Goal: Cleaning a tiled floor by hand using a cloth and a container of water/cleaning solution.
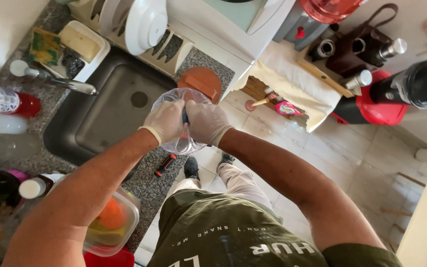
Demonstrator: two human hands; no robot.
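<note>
Both of your gloved hands meet over the front edge of the dark sink [100, 118], closed together on 1 clear plastic bag [181, 118]. Your left hand [165, 121] grips the bag from the left side, and your right hand [206, 123] grips it from the right, knuckles almost touching. A dark slim object shows between the 2 hands; what it is, you cannot tell from here. The bag bulges above and below your fingers, hanging partly over the speckled granite counter [151, 185] and partly over the tiled floor.

Just below the bag, a red-and-black screwdriver [165, 164] lies on the counter edge. A round orange-brown lid [199, 81] rests beside the sink's far right corner. Left of the sink, a chrome tap [60, 81] lies low, with a red-bottomed bottle [6, 101] near it. A clear container holding orange pieces [112, 222] sits under your left forearm. A white dish rack [139, 29] stands behind the sink.
</note>
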